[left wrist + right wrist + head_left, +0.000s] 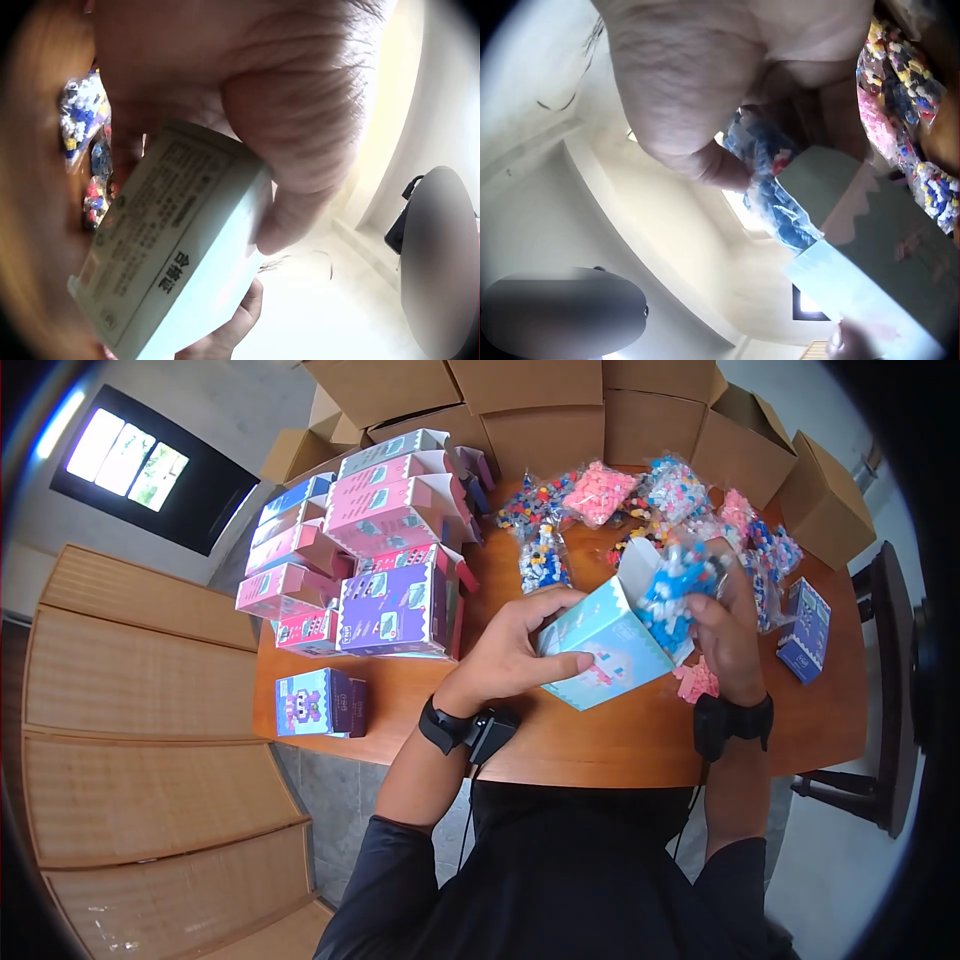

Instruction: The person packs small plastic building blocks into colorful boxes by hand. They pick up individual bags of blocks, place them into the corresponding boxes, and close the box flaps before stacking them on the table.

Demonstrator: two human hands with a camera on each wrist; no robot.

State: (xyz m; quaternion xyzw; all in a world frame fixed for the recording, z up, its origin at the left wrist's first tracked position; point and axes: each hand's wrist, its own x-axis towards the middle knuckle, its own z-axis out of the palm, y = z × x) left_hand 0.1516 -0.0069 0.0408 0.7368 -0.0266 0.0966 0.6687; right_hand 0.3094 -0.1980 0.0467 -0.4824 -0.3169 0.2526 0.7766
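Note:
My left hand (515,650) grips a light-blue cardboard box (610,650), thumb on its near face and fingers round the far side. The box is tilted, its open end facing right with a white flap (640,568) raised. My right hand (728,625) pinches a clear bag of blue and white building blocks (680,595) at that opening, and part of the bag overlaps the box mouth. In the right wrist view the bag (769,195) sits between thumb and fingers, its lower end at the box edge. Printed text covers the end of the box (161,225) in the left wrist view.
Stacked pink, blue and purple boxes (385,510) stand at the left of the wooden table (600,745), with a single box (318,702) in front. Bags of coloured blocks (598,493) lie at the back. A dark blue box (805,630) stands right; cardboard cartons (540,440) line the far edge.

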